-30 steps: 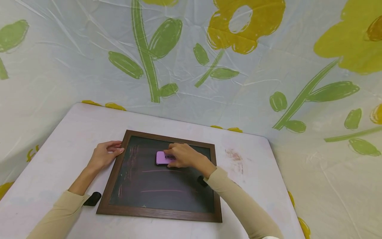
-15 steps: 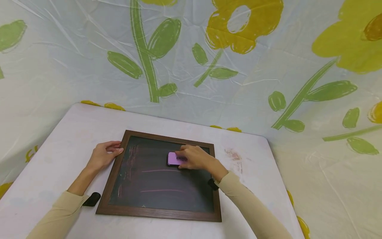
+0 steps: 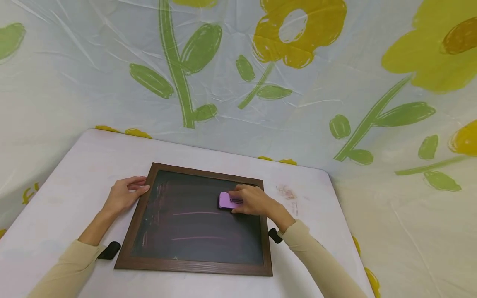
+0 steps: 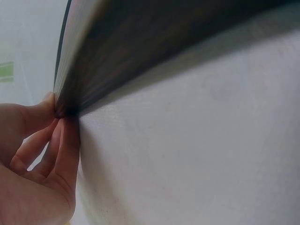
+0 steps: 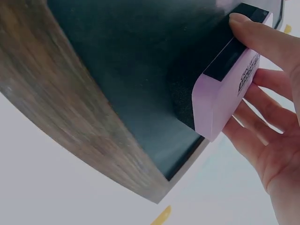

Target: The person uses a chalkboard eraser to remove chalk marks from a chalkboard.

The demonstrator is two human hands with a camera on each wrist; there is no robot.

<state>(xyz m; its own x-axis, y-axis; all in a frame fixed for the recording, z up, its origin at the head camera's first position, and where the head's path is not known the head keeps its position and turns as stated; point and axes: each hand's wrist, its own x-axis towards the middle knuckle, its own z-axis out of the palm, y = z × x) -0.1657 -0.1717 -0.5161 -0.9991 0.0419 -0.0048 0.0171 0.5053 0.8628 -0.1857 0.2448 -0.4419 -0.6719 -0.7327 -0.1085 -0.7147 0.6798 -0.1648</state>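
Remotely, I follow a person's right grip (image 3: 251,200) pinching a lilac chalkboard eraser (image 3: 225,200) between thumb and fingers, dark felt (image 5: 182,96) facing the right half of a chalkboard (image 3: 197,226). The left grip (image 3: 122,194) pinches the left rim of its brown wooden frame (image 3: 193,265); the board lies on the pale surface (image 3: 179,153), short of the far edge. Two pink chalk lines (image 3: 197,213) run across the middle, reddish smears (image 3: 158,198) beside the left rim. I would keep the felt flat, press evenly and overlap strokes while the left grip braces the board. Room looks tight at the frame's right rim, longer leftward. Pinkish residue (image 3: 286,192) marks the surface toward its right edge.
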